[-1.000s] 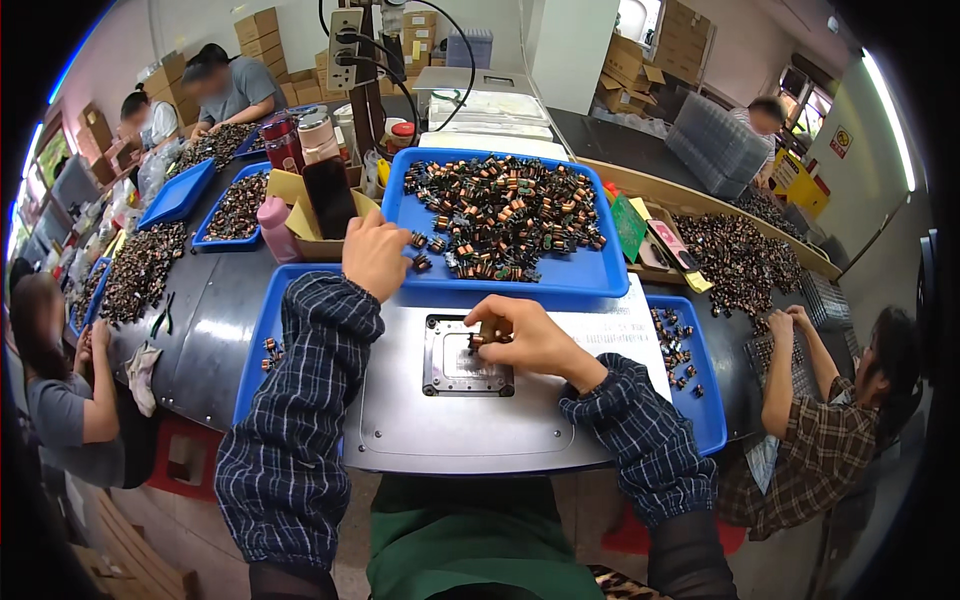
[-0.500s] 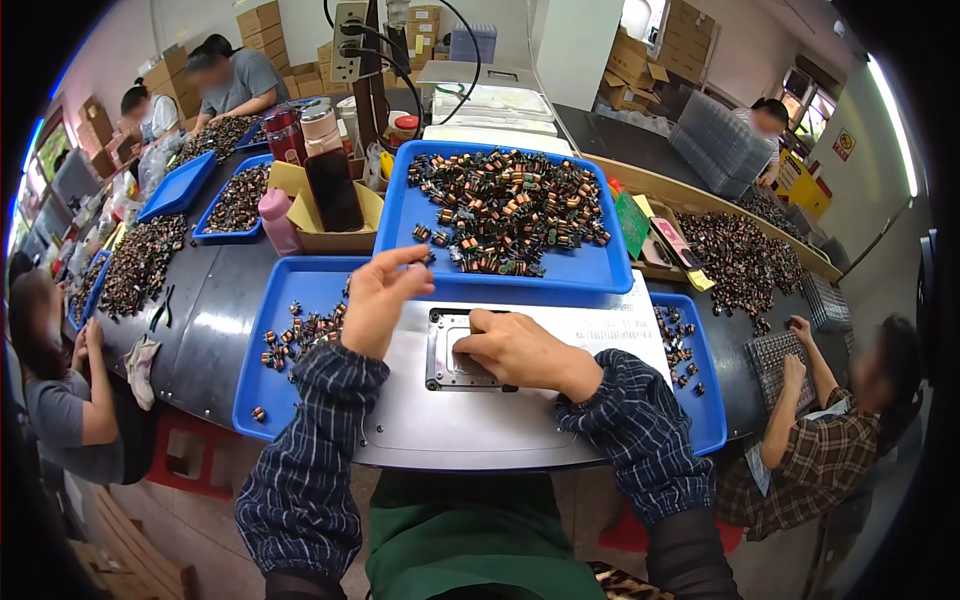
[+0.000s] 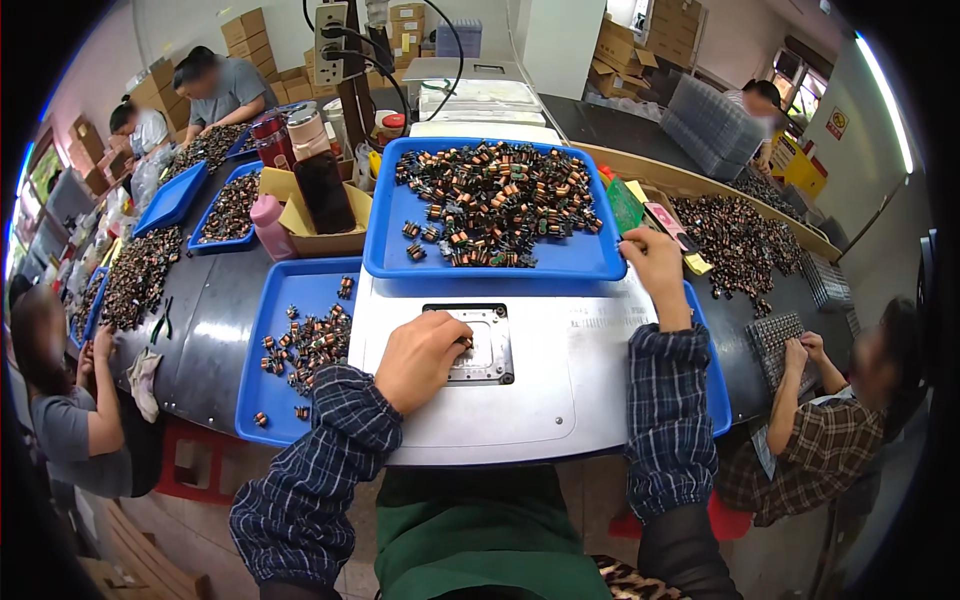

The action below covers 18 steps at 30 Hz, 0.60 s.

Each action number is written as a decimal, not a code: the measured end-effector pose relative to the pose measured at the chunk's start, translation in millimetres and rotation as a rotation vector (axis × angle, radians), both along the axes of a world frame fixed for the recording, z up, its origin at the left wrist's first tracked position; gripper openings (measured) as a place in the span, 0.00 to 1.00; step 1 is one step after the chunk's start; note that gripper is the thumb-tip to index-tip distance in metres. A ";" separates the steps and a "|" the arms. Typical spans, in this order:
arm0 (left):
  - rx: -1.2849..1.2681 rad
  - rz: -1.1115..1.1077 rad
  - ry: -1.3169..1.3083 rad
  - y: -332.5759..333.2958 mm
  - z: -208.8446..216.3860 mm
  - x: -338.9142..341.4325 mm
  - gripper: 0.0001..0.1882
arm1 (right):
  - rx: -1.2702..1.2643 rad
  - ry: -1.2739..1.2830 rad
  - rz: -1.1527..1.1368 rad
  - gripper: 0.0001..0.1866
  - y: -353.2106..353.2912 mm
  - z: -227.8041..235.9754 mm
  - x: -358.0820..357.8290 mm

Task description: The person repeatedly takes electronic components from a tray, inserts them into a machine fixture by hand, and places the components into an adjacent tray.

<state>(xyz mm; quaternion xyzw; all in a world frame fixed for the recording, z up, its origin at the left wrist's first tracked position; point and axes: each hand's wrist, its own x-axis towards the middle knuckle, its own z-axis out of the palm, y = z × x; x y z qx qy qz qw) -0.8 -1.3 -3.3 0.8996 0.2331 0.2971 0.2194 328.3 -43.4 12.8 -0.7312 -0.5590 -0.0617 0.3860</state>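
**Left hand at fixture plate, right hand at far tray corner**

Progress, as a judgement: early to mid run. Big blue tray [image 3: 600,265] beyond both hands is heaped with small copper-wound coils [image 3: 490,205], so most stock looks unprocessed. A smaller batch of coils [image 3: 305,345] lies in the blue side tray [image 3: 262,400] just left of the left hand. Dark fixture plate [image 3: 480,342] sits in the grey metal work surface [image 3: 560,400] directly under the left fingertips; can't tell if a coil is seated in it.

Left hand [image 3: 420,360]: forearm comes up from lower left, knuckles up, fingers curled narrow and pinched at the plate's left edge, seemingly on a small part, too small to confirm.

Right hand [image 3: 655,262]: arm stretched forward, wrist straight, fingers bent over the big tray's near right corner, touching its rim; whether it holds anything, can't tell
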 end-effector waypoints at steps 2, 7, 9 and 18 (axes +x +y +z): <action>0.032 -0.004 0.039 1.7 1.7 1.8 0.04 | 0.095 -0.065 -0.065 0.06 -3.1 -9.4 24.5; 0.128 -0.064 0.141 1.4 8.3 20.6 0.04 | -0.157 -0.007 -0.262 0.06 -30.0 -43.7 92.4; 0.118 -0.044 0.171 4.5 9.0 12.3 0.04 | -0.103 0.181 -0.183 0.05 -22.0 -59.2 84.4; 0.059 -0.067 0.110 0.0 10.0 15.6 0.04 | -0.247 0.421 -0.502 0.05 -80.4 -67.8 105.0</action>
